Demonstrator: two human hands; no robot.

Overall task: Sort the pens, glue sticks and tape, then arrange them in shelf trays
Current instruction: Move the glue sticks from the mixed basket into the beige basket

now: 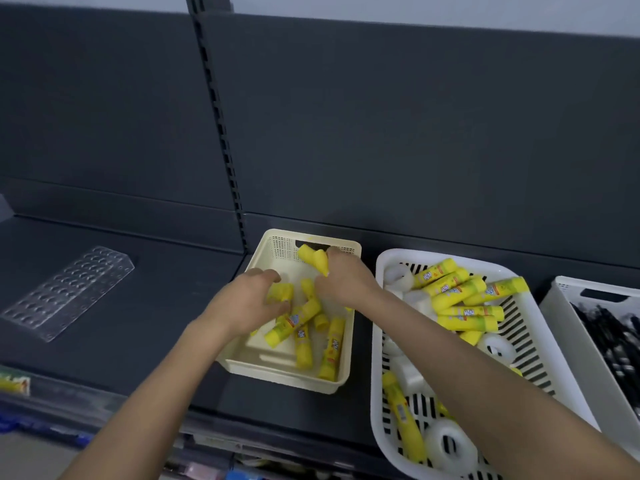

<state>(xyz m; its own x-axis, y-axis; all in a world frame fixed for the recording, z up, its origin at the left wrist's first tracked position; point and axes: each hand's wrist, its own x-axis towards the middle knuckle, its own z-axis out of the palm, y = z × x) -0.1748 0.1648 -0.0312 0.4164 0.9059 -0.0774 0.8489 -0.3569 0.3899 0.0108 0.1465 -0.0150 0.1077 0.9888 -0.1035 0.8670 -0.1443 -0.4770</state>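
Sorting glue sticks point(302, 348) into the cream tray point(277, 375) at frame centre: curling the left grip point(249, 299) round one short yellow stick, clutching a couple more in the right grip point(343, 278) near the tray's far wall. Probably calls next for releasing these, then reaching to the white basket point(375, 341) at lower right for more among the tape rolls point(433, 441). Look bright yellow, capped, labelled, lying jumbled rather than aligned.

head cam | you look forward and down at the shelf point(156, 306) | close above the cream tray point(284, 377) | wide lens, edges probably warped | one view
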